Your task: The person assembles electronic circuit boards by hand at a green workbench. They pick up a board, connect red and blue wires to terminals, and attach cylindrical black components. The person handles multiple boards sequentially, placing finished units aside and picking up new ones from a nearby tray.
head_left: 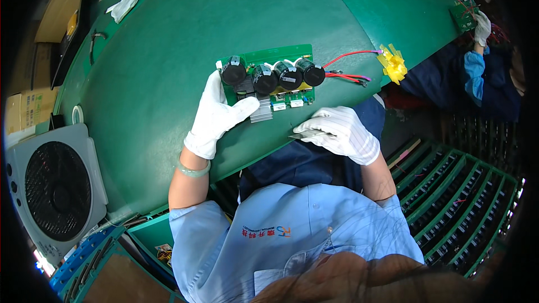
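Note:
A green circuit board with several large black capacitors is on or just above the green table. My left hand, in a white glove, grips the board's left edge, its thumb by a finned silver heat sink. From the board's right side run red wires and a bundle with dark ends; yellow tape strips lie around the end of one wire. By the table's near edge my right hand, also gloved, is closed on a thin flat grey piece. Its exact kind is unclear.
A grey fan stands at the left, near a tape roll. A white glove lies on the far left of the table. At the far right a co-worker's gloved hand touches another board. Green slotted racks stand lower right.

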### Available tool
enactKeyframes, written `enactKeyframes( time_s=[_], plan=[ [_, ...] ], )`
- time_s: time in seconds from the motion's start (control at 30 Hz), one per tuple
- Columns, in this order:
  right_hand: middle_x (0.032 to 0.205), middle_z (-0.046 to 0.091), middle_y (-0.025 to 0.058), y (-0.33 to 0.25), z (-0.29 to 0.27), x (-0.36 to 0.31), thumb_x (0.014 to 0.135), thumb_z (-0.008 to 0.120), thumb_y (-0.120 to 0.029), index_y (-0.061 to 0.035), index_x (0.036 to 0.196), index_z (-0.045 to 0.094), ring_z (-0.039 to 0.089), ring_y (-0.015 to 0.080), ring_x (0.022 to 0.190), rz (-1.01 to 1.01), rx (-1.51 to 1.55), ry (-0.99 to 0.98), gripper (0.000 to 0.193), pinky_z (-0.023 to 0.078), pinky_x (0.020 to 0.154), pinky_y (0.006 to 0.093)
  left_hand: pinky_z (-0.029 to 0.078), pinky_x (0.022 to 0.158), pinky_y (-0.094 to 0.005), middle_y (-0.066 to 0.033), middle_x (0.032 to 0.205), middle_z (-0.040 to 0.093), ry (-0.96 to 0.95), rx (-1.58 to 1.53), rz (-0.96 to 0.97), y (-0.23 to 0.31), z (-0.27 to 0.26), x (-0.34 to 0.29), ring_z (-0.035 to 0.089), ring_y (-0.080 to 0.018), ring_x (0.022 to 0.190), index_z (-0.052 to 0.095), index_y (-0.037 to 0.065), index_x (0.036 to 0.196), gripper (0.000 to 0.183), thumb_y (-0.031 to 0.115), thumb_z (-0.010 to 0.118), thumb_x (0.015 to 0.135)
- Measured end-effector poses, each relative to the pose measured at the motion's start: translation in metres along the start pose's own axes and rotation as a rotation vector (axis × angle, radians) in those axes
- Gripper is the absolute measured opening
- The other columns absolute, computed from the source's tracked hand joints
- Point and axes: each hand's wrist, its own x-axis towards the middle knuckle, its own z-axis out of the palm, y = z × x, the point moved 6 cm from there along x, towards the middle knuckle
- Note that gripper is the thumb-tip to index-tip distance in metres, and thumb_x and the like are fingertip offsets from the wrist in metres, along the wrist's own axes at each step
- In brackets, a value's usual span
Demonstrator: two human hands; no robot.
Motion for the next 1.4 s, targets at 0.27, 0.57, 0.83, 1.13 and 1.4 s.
enactKeyframes(
  time_s=[0.27,0.57,0.83,1.13,1.4],
  plan=[
    [0.117,0.069,0.0107,0.001,0.001,0.030,0.080,0.073,-0.016,-0.0105,0.094,0.074,0.068,0.0270,0.077,-0.076,0.026,0.015,0.015,0.054,0.067,0.0332,0.032,0.111,-0.0358,-0.0106,0.129,0.052,-0.064,0.002,-0.016,0.006,0.002,-0.001,0.047,-0.0195,0.124,0.042,-0.003,0.135,0.082,0.012,0.089,0.069],
    [0.095,0.073,0.0128,0.018,0.007,0.025,0.089,0.071,-0.021,-0.0059,0.098,0.075,0.070,0.0257,0.082,0.196,0.479,-0.235,0.018,0.054,0.072,0.0333,0.042,0.105,-0.0359,-0.0114,0.128,0.053,-0.096,-0.070,-0.044,0.009,0.007,-0.003,0.049,-0.0202,0.122,0.043,-0.004,0.134,0.081,0.006,0.088,0.067],
    [0.139,0.058,0.0026,0.010,0.012,0.016,0.089,0.066,-0.029,-0.0095,0.093,0.071,0.067,0.0236,0.107,0.080,0.207,-0.294,0.020,0.056,0.079,0.0345,0.044,0.105,-0.0360,-0.0124,0.129,0.053,-0.082,-0.100,-0.106,0.012,0.008,0.000,0.050,-0.0210,0.122,0.042,-0.005,0.134,0.081,0.002,0.087,0.067],
    [0.117,0.069,0.0177,0.026,-0.019,0.013,0.081,0.076,-0.012,0.0015,0.092,0.073,0.071,0.0241,0.084,0.119,0.133,0.068,0.018,0.055,0.074,0.0308,0.043,0.106,-0.0373,-0.0131,0.129,0.053,-0.065,-0.116,-0.105,0.006,0.005,0.003,0.051,-0.0206,0.121,0.043,-0.005,0.134,0.079,0.002,0.087,0.069],
    [0.119,0.069,0.0144,0.028,-0.016,0.009,0.085,0.073,-0.014,0.0010,0.095,0.072,0.070,0.0278,0.088,0.212,0.419,-0.054,0.018,0.055,0.076,0.0317,0.043,0.106,-0.0363,-0.0130,0.129,0.054,-0.036,-0.147,-0.099,0.006,0.008,0.001,0.052,-0.0212,0.121,0.043,-0.006,0.134,0.078,0.000,0.086,0.069]
  ],
)
